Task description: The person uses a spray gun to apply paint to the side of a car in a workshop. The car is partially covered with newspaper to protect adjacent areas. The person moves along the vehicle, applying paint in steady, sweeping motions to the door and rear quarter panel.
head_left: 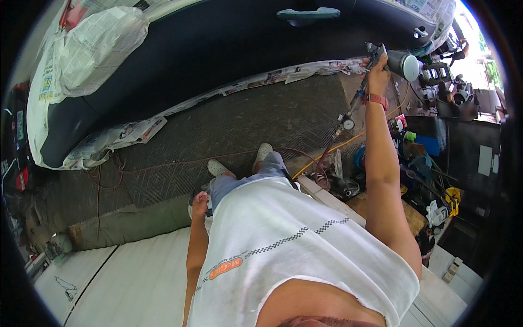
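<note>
My right hand reaches far forward, wrapped round the handle of a spray gun with a round grey, white-lidded cup. A pressure gauge and a dark red hose hang below the gun's handle. The gun is close to a dark car side panel, near its right end; I cannot tell whether spray is coming out. My left hand hangs low beside my left thigh, fingers loosely bent, with nothing visible in it. A light green door handle sits on the panel.
Newspaper masking runs along the panel's lower edge, and more paper covers the left part. The hose trails across the dark ribbed floor. Cluttered tools and containers stand on the right. A white panel lies behind me.
</note>
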`<state>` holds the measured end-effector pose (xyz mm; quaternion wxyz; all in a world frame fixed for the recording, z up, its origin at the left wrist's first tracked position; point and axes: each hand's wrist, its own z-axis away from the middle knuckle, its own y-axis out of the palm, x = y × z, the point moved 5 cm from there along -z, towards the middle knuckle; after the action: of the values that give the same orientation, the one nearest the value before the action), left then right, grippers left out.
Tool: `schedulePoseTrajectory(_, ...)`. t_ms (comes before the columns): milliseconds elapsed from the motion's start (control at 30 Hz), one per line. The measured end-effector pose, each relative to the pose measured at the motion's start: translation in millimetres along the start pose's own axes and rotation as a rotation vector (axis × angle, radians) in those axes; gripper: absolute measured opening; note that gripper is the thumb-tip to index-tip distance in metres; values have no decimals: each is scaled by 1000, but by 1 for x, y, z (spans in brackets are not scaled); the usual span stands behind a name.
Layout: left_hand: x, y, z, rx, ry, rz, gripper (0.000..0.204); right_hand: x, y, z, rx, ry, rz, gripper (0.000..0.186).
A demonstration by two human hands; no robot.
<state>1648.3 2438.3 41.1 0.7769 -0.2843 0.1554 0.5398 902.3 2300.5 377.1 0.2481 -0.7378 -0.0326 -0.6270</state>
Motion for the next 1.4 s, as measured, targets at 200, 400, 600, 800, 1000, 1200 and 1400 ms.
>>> schedulePoseTrajectory(200, 30, -15, -11, 27, 11, -4, 51, 30, 74, 96, 312, 94, -116, 60)
schedulePoseTrajectory(400, 15, -42, -6, 23, 1, 12, 52, 66, 163, 223, 651, 100, -172, 57)
schedulePoseTrajectory(600, 46, -84, -25, -33, 50, -18, 50, 106, 251, 333, 905, 62, -182, 59)
schedulePoseTrajectory(800, 67, -122, -18, -86, 3, -18, 47, 131, 325, 415, 1013, -48, -204, 59)
schedulePoseTrajectory(1000, 97, -148, -21, -82, -37, 44, 42, 164, 374, 472, 1119, -119, -241, 63)
schedulePoseTrajectory(1200, 100, -153, -27, -48, -73, 33, 46, 168, 378, 457, 1073, 10, -370, 57)
schedulePoseTrajectory(1400, 109, -153, -66, -2, 28, -85, 50, 132, 305, 375, 792, 7, -222, 56)
